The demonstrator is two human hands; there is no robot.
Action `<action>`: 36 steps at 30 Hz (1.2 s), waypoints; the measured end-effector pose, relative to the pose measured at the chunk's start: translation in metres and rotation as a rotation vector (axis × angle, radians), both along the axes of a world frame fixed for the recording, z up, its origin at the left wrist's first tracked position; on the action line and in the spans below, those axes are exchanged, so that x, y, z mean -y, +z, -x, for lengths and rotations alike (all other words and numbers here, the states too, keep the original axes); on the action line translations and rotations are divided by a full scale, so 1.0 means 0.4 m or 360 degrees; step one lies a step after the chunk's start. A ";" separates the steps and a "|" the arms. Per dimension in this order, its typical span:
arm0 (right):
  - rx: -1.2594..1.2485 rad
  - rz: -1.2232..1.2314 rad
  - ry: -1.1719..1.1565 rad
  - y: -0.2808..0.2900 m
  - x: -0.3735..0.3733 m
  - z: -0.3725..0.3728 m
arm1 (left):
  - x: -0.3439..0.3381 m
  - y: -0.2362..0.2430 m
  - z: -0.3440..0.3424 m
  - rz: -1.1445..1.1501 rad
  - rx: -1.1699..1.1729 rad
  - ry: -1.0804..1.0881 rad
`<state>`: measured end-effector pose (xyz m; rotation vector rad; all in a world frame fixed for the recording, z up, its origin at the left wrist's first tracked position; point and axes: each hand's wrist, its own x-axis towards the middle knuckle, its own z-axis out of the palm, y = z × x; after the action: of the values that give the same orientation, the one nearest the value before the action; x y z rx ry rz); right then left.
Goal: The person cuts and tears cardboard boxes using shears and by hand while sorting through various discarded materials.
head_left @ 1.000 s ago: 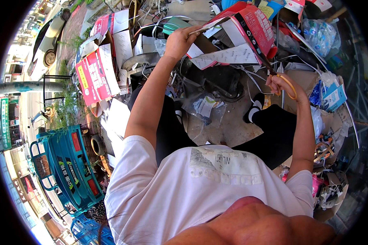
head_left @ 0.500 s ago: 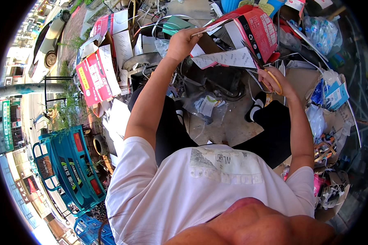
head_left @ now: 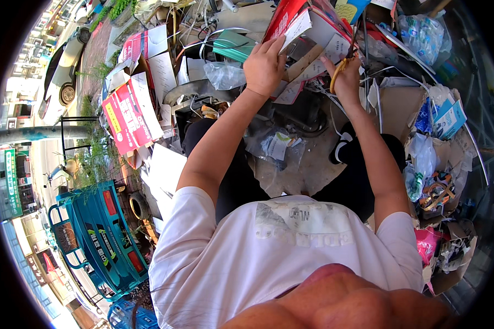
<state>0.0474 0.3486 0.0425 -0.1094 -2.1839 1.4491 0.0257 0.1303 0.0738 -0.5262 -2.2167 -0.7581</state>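
A red cardboard box with a white inside (head_left: 325, 28) is opened out at the top middle. My left hand (head_left: 264, 68) has its fingers closed on the box's near left flap. My right hand (head_left: 347, 85) grips scissors with yellow handles (head_left: 337, 75), their dark blades pointing up and away against the box's right side. Where the blade tips end is hard to make out. Below the box, between my hands, hangs a flap with a pink edge (head_left: 288, 94).
Another red and white box (head_left: 130, 115) lies to the left, near a clear plastic bag (head_left: 225, 74). Scrap and white straps surround my feet. A blue and white packet (head_left: 449, 119) and more bags are at right. Outside stands a teal three-wheeler (head_left: 99, 238).
The box has turned and shifted, showing more of its inside. My left hand has moved right and slightly nearer; my right hand with the scissors has moved up and left.
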 end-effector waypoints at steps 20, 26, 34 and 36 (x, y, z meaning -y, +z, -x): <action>-0.0232 0.1197 -0.0143 -0.027 -0.248 0.163 | 0.093 0.046 0.027 -0.0102 0.0151 0.0282; -0.0295 0.0905 -0.0037 0.030 -0.180 0.084 | 0.083 0.033 0.030 0.0001 0.0118 0.0297; -0.0264 0.0292 -0.0165 0.067 -0.051 -0.014 | 0.028 0.045 0.033 0.0675 -0.0639 0.0543; -0.0259 0.0237 -0.0089 0.088 -0.022 -0.040 | 0.023 0.035 0.031 0.0864 -0.0567 0.0669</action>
<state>0.0633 0.3576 0.0777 -0.0998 -1.9280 1.5325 0.0133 0.1209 0.0879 -0.3879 -2.0737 0.1577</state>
